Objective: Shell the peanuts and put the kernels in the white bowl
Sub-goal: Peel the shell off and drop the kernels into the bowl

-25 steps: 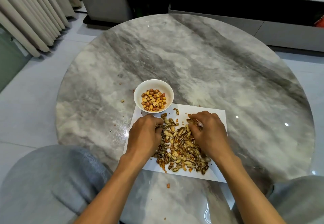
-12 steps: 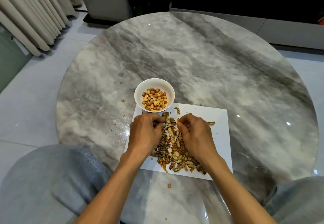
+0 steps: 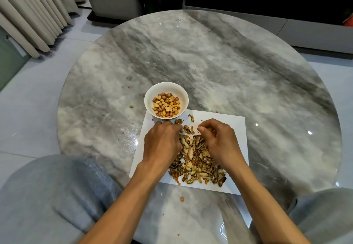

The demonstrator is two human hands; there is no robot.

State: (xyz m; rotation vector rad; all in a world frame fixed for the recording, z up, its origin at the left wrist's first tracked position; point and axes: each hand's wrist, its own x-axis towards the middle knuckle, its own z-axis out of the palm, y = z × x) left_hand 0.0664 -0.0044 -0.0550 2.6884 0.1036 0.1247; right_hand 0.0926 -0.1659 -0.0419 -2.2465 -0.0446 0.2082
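Head view looks down on a round grey marble table (image 3: 229, 68) with a glossy top. A white paper sheet (image 3: 236, 123) lies on its near part, and a heap of peanut shells (image 3: 194, 159) is spread over the sheet: curved, ribbed husks, tan to dark brown, many split open. The left hand (image 3: 162, 142) rests knuckles-up at the heap's left edge, fingers curled under toward the bowl; whether they pinch anything cannot be told. The right hand (image 3: 219, 142) lies over the heap's right side, fingers bent and bunched, thumb tip up; what it holds, if anything, is hidden. Just beyond the left fingertips stands the white bowl (image 3: 183, 98), round and smooth, its near edge on the sheet's far left corner, holding peanut kernels (image 3: 166, 105), small ovals in yellow and reddish brown. One stray kernel (image 3: 182, 198) lies on the table near the sheet's front edge. Compared with half a second ago, the right hand has shifted a little to the right; the left hand has barely moved.
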